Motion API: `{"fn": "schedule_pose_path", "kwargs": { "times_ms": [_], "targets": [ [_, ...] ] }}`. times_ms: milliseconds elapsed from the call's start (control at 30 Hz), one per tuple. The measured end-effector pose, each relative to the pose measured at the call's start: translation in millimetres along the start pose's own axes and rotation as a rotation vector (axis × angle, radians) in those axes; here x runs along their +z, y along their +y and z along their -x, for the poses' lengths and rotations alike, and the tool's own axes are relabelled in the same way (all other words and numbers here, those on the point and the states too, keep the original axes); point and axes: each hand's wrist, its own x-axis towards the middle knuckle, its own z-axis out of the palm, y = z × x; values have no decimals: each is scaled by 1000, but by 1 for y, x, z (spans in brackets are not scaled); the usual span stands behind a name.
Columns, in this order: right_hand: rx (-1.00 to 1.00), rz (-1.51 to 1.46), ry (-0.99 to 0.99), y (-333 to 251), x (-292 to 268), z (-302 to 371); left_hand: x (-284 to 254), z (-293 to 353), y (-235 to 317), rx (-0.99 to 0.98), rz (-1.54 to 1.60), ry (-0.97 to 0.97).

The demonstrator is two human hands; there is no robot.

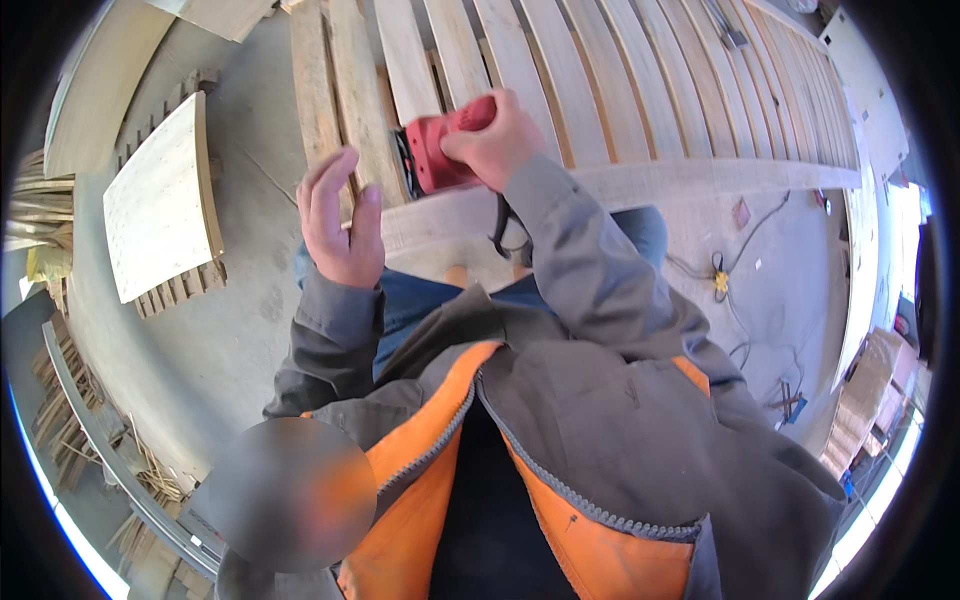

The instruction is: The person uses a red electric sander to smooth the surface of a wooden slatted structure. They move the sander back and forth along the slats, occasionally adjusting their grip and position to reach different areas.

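Note:
My right hand (508, 145) is wrapped round a red power sander (437, 160) with a dark base plate along its left side. The sander rests at the near edge of a slatted wooden frame (516, 85), close to where the slats meet the front rail (650, 182). A black cord (503, 225) loops down below my right wrist. To the left of the sander, my left hand (340, 225) is raised with its fingers apart, holding nothing. It hovers in front of the leftmost slats.
On the left, a pale board (160, 200) lies on a pallet, with stacked wood strips (40, 205) beyond. Cables with a yellow connector (720, 284) run over the floor at right. Cardboard boxes (870, 395) stand at far right. A small metal object (735, 39) lies on the far slats.

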Motion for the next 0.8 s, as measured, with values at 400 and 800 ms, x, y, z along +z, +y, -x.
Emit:
{"fn": "schedule_pose_path", "kwargs": {
  "times_ms": [400,800],
  "targets": [
    [-6,-3,16,-26,9,-87,19,42,-119,-410,-313,-93],
    [-27,-36,-9,-77,9,-213,19,31,-108,-393,-366,-188]
  ]
}}
